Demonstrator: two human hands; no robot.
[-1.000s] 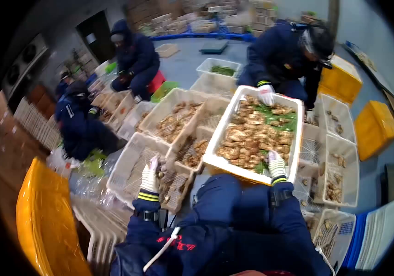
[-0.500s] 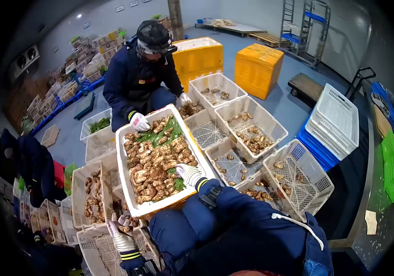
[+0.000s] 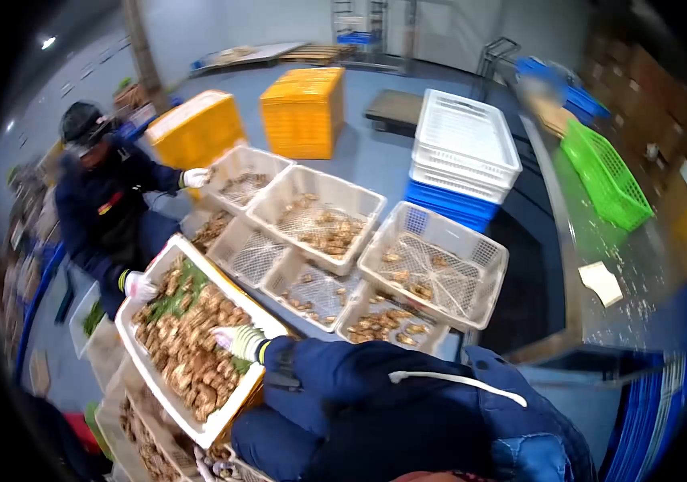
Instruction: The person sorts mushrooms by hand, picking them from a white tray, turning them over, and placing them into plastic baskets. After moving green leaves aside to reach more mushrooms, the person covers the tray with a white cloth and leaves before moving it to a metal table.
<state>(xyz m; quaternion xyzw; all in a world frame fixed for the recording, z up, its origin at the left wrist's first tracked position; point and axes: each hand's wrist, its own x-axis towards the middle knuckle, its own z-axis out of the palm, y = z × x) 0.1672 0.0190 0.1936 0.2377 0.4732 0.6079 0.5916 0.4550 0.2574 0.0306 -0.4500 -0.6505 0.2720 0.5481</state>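
Observation:
A white foam box (image 3: 263,315) full of brown mushrooms (image 3: 187,345) over green leaves (image 3: 179,299) stands tilted in view before me. My right hand (image 3: 239,341), in a striped glove, rests at the mushrooms near the box's right side; its fingertips are blurred, and I cannot make out what they hold. My left hand (image 3: 205,466) shows only in part at the bottom edge, beside a crate with mushrooms, its fingers mostly cut off. Across the box, a co-worker (image 3: 110,205) has one gloved hand at the box's far edge and the other over a crate.
Plastic crates (image 3: 432,257) with scattered mushrooms stand right of the box. Behind are yellow boxes (image 3: 303,112), a cart (image 3: 394,111) and stacked white crates (image 3: 465,140) on blue ones. A green basket (image 3: 607,177) lies on the metal table (image 3: 556,189) at right.
The view has swung right, so the scene sits further left. The co-worker's hand has risen from a crate to a farther one. My left hand has moved nearly out of view.

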